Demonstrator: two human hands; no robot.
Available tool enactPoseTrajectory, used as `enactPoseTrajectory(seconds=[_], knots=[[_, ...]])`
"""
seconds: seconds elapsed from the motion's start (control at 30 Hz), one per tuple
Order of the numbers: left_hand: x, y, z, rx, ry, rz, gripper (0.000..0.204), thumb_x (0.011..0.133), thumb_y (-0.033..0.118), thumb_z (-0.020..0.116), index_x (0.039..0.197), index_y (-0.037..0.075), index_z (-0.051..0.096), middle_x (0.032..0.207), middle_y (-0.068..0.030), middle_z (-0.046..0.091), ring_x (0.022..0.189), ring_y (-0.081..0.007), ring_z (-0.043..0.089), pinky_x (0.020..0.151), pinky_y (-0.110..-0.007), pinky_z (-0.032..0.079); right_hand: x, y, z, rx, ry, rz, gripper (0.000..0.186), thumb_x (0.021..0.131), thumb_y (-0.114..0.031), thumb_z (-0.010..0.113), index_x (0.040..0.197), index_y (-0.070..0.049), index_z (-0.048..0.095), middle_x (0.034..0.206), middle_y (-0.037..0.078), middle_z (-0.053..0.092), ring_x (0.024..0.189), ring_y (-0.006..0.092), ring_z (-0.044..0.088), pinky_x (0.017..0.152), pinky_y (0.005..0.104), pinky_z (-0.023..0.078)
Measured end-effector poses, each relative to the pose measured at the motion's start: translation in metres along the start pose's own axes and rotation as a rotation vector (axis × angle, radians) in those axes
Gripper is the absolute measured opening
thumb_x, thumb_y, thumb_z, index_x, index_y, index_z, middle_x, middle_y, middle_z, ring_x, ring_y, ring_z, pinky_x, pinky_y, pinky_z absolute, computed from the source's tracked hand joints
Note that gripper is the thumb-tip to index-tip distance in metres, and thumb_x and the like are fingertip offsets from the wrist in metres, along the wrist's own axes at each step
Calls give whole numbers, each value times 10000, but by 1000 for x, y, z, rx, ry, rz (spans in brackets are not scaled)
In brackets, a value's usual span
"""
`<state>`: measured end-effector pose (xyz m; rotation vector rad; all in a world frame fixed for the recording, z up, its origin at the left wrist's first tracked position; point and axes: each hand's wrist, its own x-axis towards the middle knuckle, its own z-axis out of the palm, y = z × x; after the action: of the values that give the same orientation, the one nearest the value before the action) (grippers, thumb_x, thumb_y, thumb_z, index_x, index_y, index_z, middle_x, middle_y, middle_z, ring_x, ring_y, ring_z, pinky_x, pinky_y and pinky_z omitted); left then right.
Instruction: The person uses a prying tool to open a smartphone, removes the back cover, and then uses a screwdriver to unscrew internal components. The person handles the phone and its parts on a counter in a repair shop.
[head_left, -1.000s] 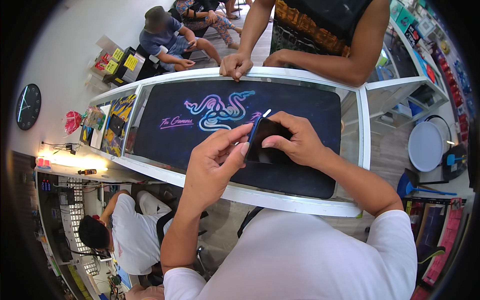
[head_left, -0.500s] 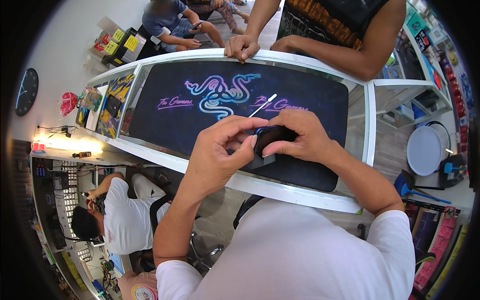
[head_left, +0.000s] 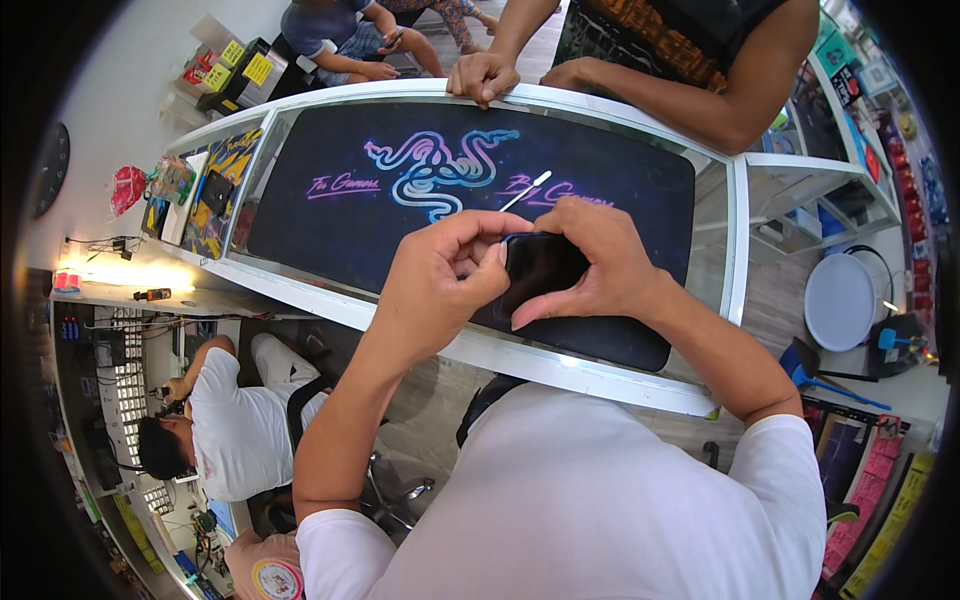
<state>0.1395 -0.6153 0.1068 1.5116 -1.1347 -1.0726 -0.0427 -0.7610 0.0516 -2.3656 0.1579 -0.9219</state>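
Note:
A smartphone (head_left: 545,268) with a dark screen and a bluish edge is held over the black mat (head_left: 325,230). My right hand (head_left: 610,255) wraps round it, fingers over the far end and thumb along the near side. At its left edge my left hand (head_left: 440,275) is closed, thumb and curled fingers against the phone; whether something small is pinched there is hidden. Just beyond my hands a white cotton swab (head_left: 522,192) slants over the mat, its lower end out of sight behind my fingers.
The mat lies on a white-framed glass counter (head_left: 590,385). Across it, another person's fist (head_left: 483,78) and forearm (head_left: 665,105) rest on the far edge. A seated co-worker (head_left: 245,430) is at a cluttered bench on the left. Wrapped items (head_left: 172,180) stand at the counter's left end.
The phone has tilted so more of its dark screen faces me. My right thumb has shifted to its near edge. My left hand stays at the phone's left side, and the whole view has shifted slightly.

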Motion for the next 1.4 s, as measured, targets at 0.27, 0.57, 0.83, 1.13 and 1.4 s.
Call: enactPoseTrajectory(seconds=[0.27, 0.57, 0.83, 1.13, 1.4], knots=[[13, -13, -6, -266, 39, -127, 290, 1023, 103, 633, 1277, -29, 679, 1022, -15, 712, 901, -50, 631, 797, -229, 524, -3, -3, 12, -35, -48, -22, 839, 683, -478, 952, 1303, -30, 608, 1026, 120, 629, 882, 299, 658, 755, 393, 542], [-24, -30, 6, -386, 23, -52, 474, 1031, 48, 579, 1491, -46, 517, 1242, -75, 655, 1047, -90, 642, 931, -261, 532, -3, -2, 13, -19, -128, -22, 832, 664, -454, 956, 1302, -31, 629, 1027, 118, 647, 897, 290, 670, 757, 382, 559], [-49, -33, 11, -419, -20, -104, 572, 1047, 19, 530, 1595, -73, 389, 1364, -139, 631, 1206, -160, 641, 1047, -303, 511, -4, -3, 15, 0, -106, -119, 838, 653, -422, 959, 1327, -48, 630, 987, 112, 642, 841, 280, 663, 719, 375, 546], [-64, -29, 18, -510, -21, -131, 604, 1051, -32, 471, 1626, -97, 297, 1539, -198, 542, 1358, -199, 585, 1124, -316, 467, -2, -4, 15, -34, -102, -173, 837, 653, -407, 963, 1332, -47, 632, 986, 108, 648, 829, 272, 663, 696, 369, 541], [-70, -34, 19, -357, -9, -123, 588, 1086, 32, 470, 1636, -79, 294, 1571, -208, 521, 1411, -199, 539, 1170, -322, 414, -2, -4, 17, -57, -135, -124, 845, 649, -422, 967, 1336, -59, 635, 1005, 111, 659, 838, 273, 677, 700, 369, 554]])
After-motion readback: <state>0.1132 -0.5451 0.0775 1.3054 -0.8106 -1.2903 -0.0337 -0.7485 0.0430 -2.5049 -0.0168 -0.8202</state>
